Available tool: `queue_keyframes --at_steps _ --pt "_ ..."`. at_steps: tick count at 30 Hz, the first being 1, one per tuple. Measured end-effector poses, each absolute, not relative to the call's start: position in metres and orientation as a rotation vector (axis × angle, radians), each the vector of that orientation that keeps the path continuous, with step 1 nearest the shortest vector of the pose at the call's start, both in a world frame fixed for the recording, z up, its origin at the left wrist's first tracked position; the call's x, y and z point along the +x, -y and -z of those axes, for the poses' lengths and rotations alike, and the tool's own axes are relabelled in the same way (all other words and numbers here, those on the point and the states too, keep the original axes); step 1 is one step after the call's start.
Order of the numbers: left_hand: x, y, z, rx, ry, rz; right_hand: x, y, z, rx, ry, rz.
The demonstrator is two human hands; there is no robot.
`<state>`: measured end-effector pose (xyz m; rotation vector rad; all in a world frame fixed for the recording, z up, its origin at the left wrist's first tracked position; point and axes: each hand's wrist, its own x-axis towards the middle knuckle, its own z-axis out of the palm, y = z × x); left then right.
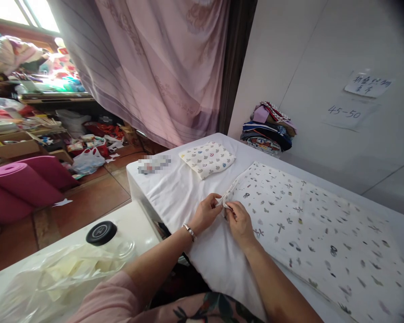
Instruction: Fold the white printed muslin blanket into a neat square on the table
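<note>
A white cloth printed with small grey and green motifs (309, 220) lies folded in layers across the right part of the table. At its near left corner, my left hand (206, 211) pinches the layered edge between thumb and fingers. Close beside it, my right hand (238, 222) is closed on the same corner, fingertips almost meeting the left ones. The corner is raised slightly into a ridge. Beyond my hands rests a smaller folded cloth with mushroom-like prints (208, 159), touched by neither hand.
The table has a white cover (168, 193). A blurred-out item (154, 164) sits at its far left edge. A stack of folded fabrics (268, 128) stands by the wall. To the left, a white surface holds a black-lidded jar (101, 233) and a plastic bag (63, 278); a pink rolled mat (20, 186) is on the floor.
</note>
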<state>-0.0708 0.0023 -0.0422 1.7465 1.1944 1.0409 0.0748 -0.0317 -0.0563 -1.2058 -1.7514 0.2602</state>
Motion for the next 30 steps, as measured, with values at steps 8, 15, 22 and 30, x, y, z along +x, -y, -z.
queue_keyframes --at_steps 8,15,22,30 --pt "-0.066 0.000 0.049 1.600 -1.110 -1.164 0.072 0.032 0.056 -1.211 1.731 -0.278" --pt "-0.067 0.001 0.049 1.507 -1.033 -1.191 0.065 0.035 0.056 -1.244 1.796 -0.273" --pt "-0.070 -0.003 0.046 1.616 -1.230 -1.104 0.061 0.036 0.061 -1.271 1.883 -0.249" --pt "-0.073 -0.009 0.043 1.666 -1.413 -1.011 0.080 0.058 0.062 -1.306 2.120 -0.124"
